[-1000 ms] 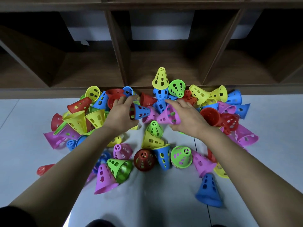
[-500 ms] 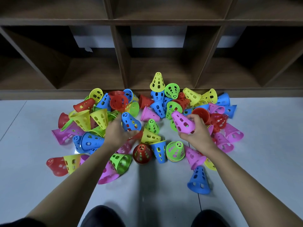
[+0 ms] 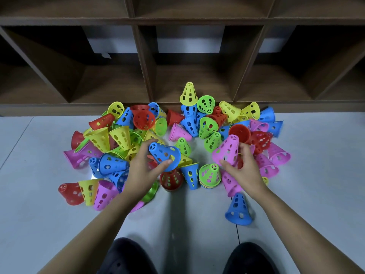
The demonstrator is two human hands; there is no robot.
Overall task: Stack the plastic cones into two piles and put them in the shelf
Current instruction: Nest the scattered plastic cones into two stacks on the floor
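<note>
Several perforated plastic cones in red, yellow, blue, green and pink lie scattered on the pale floor in front of a dark wooden shelf point(image 3: 146, 86). My left hand point(image 3: 143, 169) grips a blue cone point(image 3: 165, 155) lifted above the pile, its tip pointing up-left. My right hand point(image 3: 242, 169) holds a pink cone point(image 3: 227, 150) by its rim, tip up. Just below the hands stand a red cone point(image 3: 170, 178), an upside-down blue cone point(image 3: 191, 175) and a green cone point(image 3: 210, 174) on a short stack.
The shelf's open cubbies span the top of the view, with a low front ledge point(image 3: 59, 109) behind the cones. A lone blue cone point(image 3: 239, 210) stands near my right forearm. My two dark shoes point(image 3: 126, 256) show at the bottom edge.
Both hands drew back from the pile toward me, each carrying its cone. The pink cone has turned tip-up, and the view has pulled back slightly.
</note>
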